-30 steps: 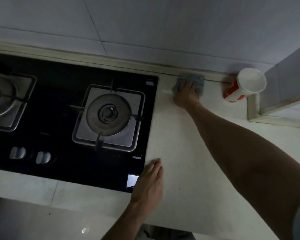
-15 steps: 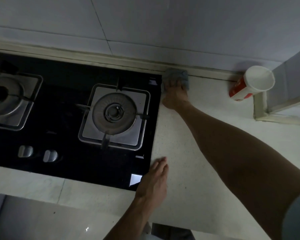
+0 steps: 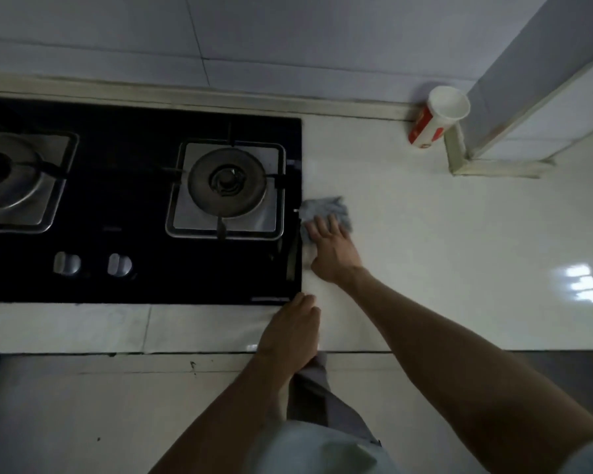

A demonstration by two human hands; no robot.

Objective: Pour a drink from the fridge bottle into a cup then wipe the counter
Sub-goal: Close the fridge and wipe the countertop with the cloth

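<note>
A blue-grey cloth (image 3: 326, 208) is pressed flat on the pale counter (image 3: 459, 251), just beside the right edge of the black glass hob (image 3: 134, 285) and level with the front of its nearer burner (image 3: 226, 183). The cloth is held down by the right hand (image 3: 334, 249), whose fingers (image 3: 317, 230) are laid straight and slightly spread across its near half. The far half is uncovered and rumpled. The right arm is stretched in from the lower right corner.

The left hand (image 3: 293, 331) is rested on the front part of the counter, with its fingertips at the hob's front right corner. Its fingers are closed side by side and nothing is held in them. Whether they are laid quite flat or slightly bent cannot be told for certain, as the hand is seen from behind in dim light.

A white and red paper cup (image 3: 439, 116) is stood at the back of the counter, well apart from the cloth. It is set against the raised strip under the tiled wall (image 3: 288, 35) and just beside a tiled column (image 3: 534, 80). Its inside is seen as white, and what it holds cannot be made out.

On the hob, a second burner (image 3: 7, 176) is cut off by the left edge, and two metal knobs (image 3: 67, 263) are set along the front.
</note>
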